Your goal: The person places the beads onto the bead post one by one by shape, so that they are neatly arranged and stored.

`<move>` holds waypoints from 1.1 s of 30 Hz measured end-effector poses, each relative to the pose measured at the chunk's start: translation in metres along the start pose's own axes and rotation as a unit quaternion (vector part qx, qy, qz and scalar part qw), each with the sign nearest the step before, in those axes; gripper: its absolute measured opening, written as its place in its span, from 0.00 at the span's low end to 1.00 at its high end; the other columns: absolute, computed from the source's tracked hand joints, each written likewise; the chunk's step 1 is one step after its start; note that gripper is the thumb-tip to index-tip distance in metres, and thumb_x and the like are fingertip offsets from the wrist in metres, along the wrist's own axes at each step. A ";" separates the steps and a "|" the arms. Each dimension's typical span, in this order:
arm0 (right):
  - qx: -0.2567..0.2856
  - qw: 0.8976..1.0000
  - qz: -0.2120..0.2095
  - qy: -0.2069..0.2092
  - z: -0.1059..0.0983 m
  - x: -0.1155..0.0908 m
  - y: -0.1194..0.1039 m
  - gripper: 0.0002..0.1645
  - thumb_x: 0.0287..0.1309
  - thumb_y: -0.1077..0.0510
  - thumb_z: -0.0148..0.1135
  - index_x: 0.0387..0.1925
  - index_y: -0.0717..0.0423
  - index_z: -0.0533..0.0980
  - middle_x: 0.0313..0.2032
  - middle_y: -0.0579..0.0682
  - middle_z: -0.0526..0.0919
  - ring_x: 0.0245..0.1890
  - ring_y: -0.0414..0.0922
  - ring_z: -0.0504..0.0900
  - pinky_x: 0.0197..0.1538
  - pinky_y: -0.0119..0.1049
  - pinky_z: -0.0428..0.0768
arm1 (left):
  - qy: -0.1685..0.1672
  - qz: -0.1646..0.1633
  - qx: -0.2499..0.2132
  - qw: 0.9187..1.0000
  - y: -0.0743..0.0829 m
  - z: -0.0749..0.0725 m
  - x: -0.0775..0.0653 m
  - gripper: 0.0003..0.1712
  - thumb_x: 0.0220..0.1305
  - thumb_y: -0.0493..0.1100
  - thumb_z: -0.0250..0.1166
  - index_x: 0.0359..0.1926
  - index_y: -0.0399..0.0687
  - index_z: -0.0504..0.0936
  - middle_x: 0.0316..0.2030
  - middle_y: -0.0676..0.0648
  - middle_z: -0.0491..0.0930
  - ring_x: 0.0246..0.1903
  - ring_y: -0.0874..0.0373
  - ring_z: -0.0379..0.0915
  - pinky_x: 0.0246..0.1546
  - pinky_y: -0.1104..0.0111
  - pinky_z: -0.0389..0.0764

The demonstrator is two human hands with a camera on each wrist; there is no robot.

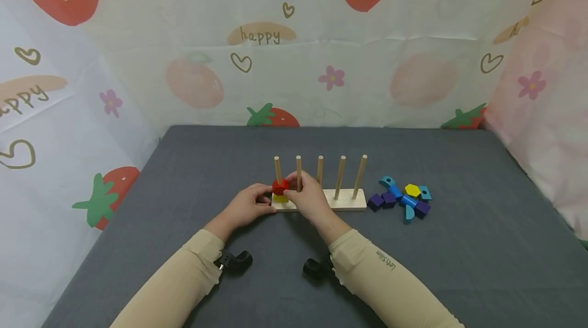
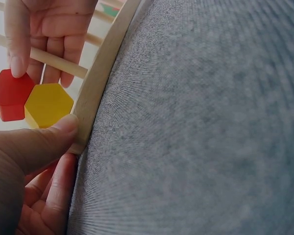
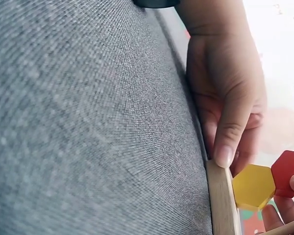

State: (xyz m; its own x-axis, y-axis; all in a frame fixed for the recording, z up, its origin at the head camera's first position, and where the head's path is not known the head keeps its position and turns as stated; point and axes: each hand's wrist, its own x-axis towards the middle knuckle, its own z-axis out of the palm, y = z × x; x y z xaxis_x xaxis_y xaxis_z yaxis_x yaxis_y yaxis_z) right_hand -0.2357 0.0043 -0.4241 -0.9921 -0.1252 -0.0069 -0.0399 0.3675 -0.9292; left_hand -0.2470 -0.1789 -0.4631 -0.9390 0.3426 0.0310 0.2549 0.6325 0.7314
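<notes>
A red hexagonal block [image 1: 280, 186] is on the leftmost peg of a pale wooden peg board [image 1: 340, 202]. Under it lies a yellow hexagonal block [image 2: 49, 104], close to the base. My right hand [image 1: 312, 199] pinches the red block; in the left wrist view its thumb rests on the red face, with the other fingers behind. My left hand [image 1: 247, 205] grips the left end of the board, its thumb against the edge beside the yellow block, as the right wrist view also shows. The other pegs carry no blocks.
Right of the board lies a loose group: purple cubes [image 1: 388, 200], blue pieces [image 1: 408, 201], light blue arched pieces [image 1: 387, 181] and another yellow hexagonal block [image 1: 412, 191]. Everything stands on a dark grey cloth [image 1: 459, 246]. Printed curtains [image 1: 303, 78] enclose the back and sides.
</notes>
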 end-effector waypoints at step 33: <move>0.064 0.992 -0.079 -0.071 -0.043 -0.015 -0.050 0.31 0.60 0.58 0.58 0.64 0.47 0.61 0.57 0.49 0.72 0.61 0.45 0.66 0.61 0.41 0.63 | 0.006 -0.014 0.010 1.000 -0.002 0.002 0.001 0.28 0.50 0.43 0.71 0.54 0.45 0.76 0.44 0.50 0.75 0.37 0.61 0.74 0.42 0.65 0.75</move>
State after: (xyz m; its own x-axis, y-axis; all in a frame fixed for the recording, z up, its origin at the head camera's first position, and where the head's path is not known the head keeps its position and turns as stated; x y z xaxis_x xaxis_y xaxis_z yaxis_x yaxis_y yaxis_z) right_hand -0.2240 0.0271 -0.3615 -0.9473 -0.3045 0.0990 -0.1691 0.2132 -0.9623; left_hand -0.2481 -0.1785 -0.4661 -0.9485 0.3160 0.0198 0.2335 0.6559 0.7178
